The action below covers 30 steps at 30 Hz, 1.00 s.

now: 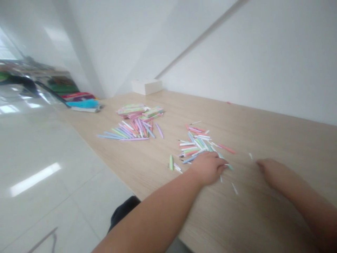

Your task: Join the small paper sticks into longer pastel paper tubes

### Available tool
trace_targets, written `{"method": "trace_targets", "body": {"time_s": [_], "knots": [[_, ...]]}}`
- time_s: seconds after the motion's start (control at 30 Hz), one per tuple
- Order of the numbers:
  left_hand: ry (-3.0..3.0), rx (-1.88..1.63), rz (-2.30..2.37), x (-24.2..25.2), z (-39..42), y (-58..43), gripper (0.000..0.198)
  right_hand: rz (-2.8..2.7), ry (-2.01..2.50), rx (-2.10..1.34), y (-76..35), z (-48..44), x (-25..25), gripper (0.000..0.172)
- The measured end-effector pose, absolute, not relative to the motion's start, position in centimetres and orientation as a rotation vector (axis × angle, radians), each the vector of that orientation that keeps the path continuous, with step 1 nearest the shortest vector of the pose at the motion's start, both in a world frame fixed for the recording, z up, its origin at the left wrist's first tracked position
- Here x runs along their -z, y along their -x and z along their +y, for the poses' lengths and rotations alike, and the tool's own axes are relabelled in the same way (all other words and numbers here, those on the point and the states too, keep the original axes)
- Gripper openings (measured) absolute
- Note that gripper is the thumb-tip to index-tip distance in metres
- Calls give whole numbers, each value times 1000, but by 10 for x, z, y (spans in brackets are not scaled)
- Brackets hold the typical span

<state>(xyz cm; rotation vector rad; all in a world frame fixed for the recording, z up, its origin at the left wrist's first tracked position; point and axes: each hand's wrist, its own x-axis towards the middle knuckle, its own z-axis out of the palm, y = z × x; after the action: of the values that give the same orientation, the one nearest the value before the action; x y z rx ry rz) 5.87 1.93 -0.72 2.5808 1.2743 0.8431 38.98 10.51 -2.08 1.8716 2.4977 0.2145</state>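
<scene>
Pens piled beside left hand, right hand well apart

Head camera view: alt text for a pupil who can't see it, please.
A person's left hand is at a heap of pastel pen-like sticks on a table, the right hand nearby. Farther left lie another stick pile, packets and a white box.

You have before you a surface with a wood-grain finish, smooth and mostly matt; the pens on it look like smooth plastic to you, and the packets like printed paper or card. You see the box as matt card, the wall as smooth matt paint, the floor as glossy, reflective tile
</scene>
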Motion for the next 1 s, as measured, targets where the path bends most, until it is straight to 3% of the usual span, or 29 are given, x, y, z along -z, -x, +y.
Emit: {"method": "trace_targets", "body": {"time_s": [0.3,0.6,0.7,0.87,1.0], "knots": [[-2483,-848,1016,13,29,-58,33,2383,-1832,-225,-384,87,26,30],[-2429,-803,1093,7,25,-58,27,2430,-1834,-236,-353,76,2,18],[-2407,-792,1081,4,22,-58,30,2733,-2035,143,-321,61,-14,10],[-2404,-814,1050,2,22,-58,30,2784,-2089,1493,-288,41,-16,27],[-2401,-822,1068,4,22,-59,32,2696,-2048,1808,-287,39,-4,35]]}}
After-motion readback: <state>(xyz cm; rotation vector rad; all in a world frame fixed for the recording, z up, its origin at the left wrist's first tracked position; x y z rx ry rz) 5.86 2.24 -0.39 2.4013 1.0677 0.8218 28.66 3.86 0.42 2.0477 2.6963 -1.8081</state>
